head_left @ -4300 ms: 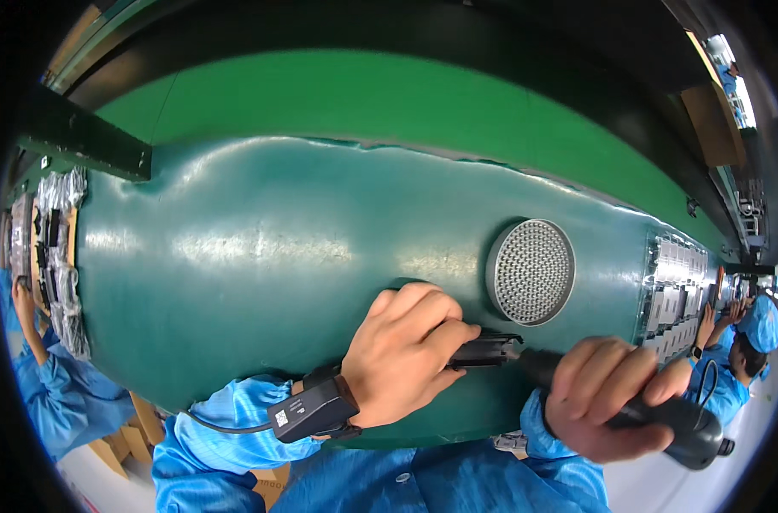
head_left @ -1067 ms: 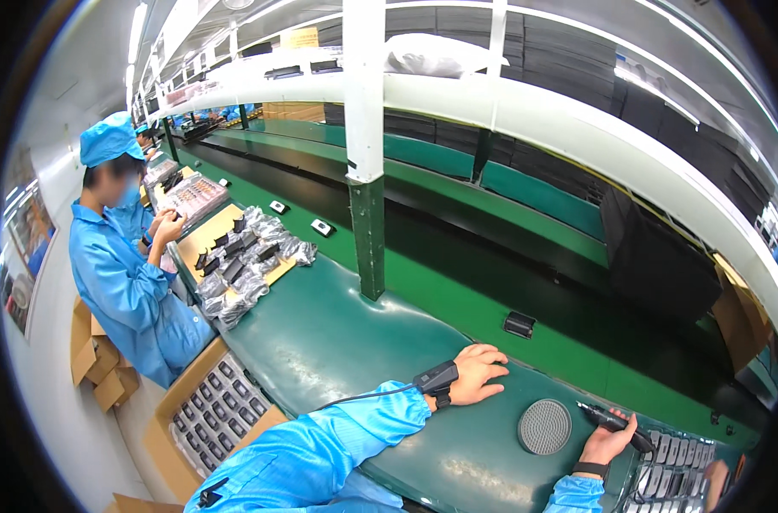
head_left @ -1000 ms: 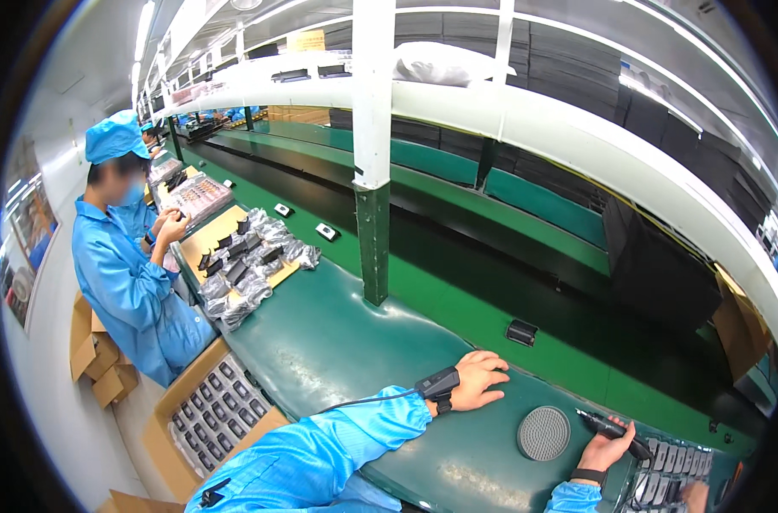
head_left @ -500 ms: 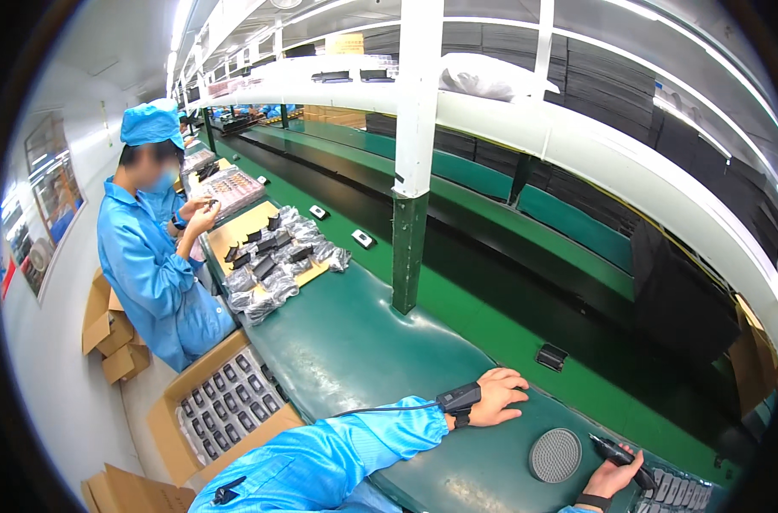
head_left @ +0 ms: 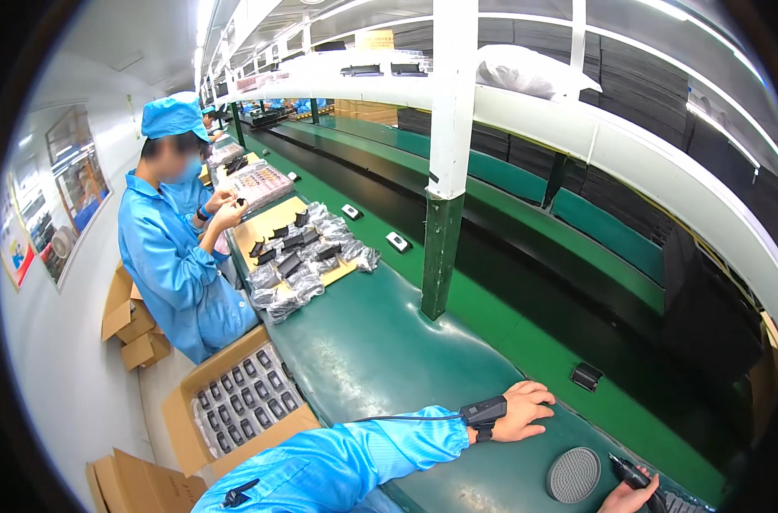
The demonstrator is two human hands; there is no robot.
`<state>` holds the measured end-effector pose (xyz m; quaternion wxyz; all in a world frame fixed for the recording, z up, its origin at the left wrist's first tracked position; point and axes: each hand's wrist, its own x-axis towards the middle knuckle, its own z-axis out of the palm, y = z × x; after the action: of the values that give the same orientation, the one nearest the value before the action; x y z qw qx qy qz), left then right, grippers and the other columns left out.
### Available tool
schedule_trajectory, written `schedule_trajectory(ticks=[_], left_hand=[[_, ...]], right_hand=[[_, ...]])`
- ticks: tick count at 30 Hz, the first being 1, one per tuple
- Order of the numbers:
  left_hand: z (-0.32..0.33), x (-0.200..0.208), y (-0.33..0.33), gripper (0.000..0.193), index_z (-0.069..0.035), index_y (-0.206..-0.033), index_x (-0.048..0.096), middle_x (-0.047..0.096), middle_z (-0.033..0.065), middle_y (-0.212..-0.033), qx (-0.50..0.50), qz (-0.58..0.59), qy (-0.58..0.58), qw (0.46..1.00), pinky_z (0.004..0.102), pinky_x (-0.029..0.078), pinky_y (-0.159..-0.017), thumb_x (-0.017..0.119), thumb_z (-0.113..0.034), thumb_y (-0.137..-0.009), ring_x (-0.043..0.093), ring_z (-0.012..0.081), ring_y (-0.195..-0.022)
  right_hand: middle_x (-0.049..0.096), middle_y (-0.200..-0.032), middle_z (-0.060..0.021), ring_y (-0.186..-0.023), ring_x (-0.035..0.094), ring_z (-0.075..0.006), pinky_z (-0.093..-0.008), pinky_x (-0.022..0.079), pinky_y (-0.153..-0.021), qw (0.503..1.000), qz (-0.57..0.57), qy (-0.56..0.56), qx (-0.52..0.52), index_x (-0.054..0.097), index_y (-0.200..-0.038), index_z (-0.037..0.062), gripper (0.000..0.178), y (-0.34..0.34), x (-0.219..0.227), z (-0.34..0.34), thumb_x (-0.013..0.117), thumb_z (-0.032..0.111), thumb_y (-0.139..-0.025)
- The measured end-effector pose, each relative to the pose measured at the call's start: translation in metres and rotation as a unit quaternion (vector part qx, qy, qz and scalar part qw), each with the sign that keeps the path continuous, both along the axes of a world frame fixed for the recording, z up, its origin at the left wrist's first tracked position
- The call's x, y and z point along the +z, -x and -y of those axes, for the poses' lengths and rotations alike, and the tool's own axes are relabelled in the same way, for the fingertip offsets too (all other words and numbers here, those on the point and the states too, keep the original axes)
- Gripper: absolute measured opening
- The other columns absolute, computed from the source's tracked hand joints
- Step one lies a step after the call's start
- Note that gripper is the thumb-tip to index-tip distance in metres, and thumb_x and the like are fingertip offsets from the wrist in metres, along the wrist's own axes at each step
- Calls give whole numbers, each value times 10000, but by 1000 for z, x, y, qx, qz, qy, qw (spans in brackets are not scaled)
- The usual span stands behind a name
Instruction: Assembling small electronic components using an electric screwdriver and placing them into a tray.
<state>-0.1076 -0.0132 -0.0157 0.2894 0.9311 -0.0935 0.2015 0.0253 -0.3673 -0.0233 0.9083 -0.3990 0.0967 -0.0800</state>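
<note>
My left hand (head_left: 525,412) lies on the green tabletop near its far edge, fingers stretched and spread, holding nothing. A small black device is strapped at that wrist, with a cable running along the blue sleeve. At the lower right, my right hand (head_left: 630,496) is closed around what looks like a black electric screwdriver (head_left: 637,475), its narrow tip pointing up and left. The picture's lower edge cuts off part of this hand. Between my hands sits a round grey dish (head_left: 574,475) with a dotted surface. Grey parts (head_left: 681,504) show partly beside the right hand.
A co-worker (head_left: 184,248) in blue stands at the left, handling a small part. Bagged black parts (head_left: 299,265) lie on the bench. An open carton (head_left: 179,419) of black pieces stands below. A post (head_left: 440,256) rises beside the conveyor (head_left: 525,329), which carries a black piece (head_left: 587,376).
The whole scene has shifted right in the picture as my view turned left. My left hand still rests on the table, and the right still holds the black tool.
</note>
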Motion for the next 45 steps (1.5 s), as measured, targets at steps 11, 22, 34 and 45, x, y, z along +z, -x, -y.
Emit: schedule_trajectory(ticks=[11,22,34,45], left_hand=[[2,2,0,374,-75,-1172,725,573,98,-1358,-3,-3,23,1000,501,371,-1151,775,-255,-848,468,328,-1361],[3,-1,-3,362,-64,-1126,735,579,92,-1323,-3,23,45,999,502,378,-1145,794,-236,-813,478,320,-1336],[5,9,-4,366,-73,-1144,736,581,86,-1326,-5,25,33,999,501,384,-1133,794,-230,-819,478,324,-1338],[2,5,-3,377,-78,-1146,736,582,84,-1335,-5,22,41,999,495,382,-1132,800,-240,-812,481,320,-1336]], right_hand=[[731,-1043,-147,-931,689,-278,-364,566,-843,999,-22,-41,19,691,-1064,-47,316,12,24,-8,556,233,-1008],[722,-1059,-160,-938,683,-269,-373,561,-871,1000,-12,-20,-5,678,-1072,-73,280,14,35,-16,528,157,-1020],[726,-1050,-167,-937,692,-290,-379,565,-860,999,20,23,13,686,-1068,-55,292,1,13,12,555,197,-1001],[727,-1024,-159,-939,688,-281,-364,557,-864,999,-14,-36,26,695,-1023,-34,296,5,22,0,550,223,-1004]])
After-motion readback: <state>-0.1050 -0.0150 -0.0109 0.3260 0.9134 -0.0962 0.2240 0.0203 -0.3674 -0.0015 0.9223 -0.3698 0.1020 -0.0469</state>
